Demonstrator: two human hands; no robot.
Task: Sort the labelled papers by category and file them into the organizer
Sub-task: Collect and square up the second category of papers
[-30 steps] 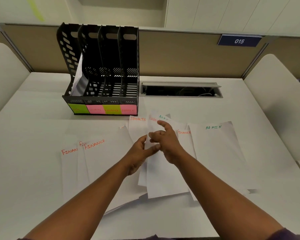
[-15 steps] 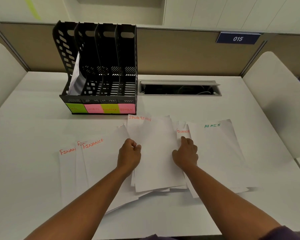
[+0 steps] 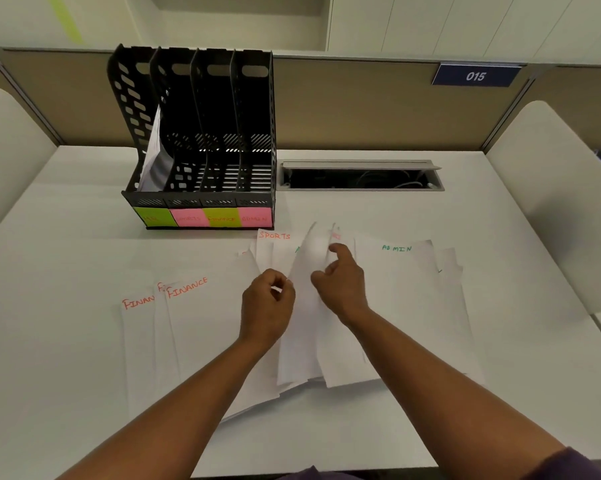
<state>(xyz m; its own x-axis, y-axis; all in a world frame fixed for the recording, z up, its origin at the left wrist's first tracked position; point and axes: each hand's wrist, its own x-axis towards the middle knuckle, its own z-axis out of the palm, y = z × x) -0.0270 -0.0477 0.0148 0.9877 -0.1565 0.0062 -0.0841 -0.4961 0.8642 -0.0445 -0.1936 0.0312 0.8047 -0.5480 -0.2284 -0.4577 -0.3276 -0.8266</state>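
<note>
White labelled papers lie fanned across the desk. FINANCE sheets point(image 3: 188, 306) are at the left, a SPORTS sheet point(image 3: 269, 247) is in the middle and an ADMIN sheet point(image 3: 406, 282) is at the right. Between them one sheet point(image 3: 307, 271) stands bowed up off the pile. My left hand point(image 3: 267, 303) pinches its left edge and my right hand point(image 3: 340, 285) grips its right side. The black four-slot organizer point(image 3: 202, 199) stands at the back left with green, pink, yellow and pink labels. Its leftmost slot holds paper point(image 3: 155, 157).
An open cable hatch point(image 3: 359, 176) is sunk into the desk right of the organizer. Padded dividers flank the desk, the left one point(image 3: 11, 150) and the right one point(image 3: 555, 188). A brown partition with a blue 015 plate point(image 3: 475, 76) closes the back.
Half a second ago both hands lay on the flat middle pile with the SPORTS sheet on top. Now they have lifted one sheet, which bows upward between them.
</note>
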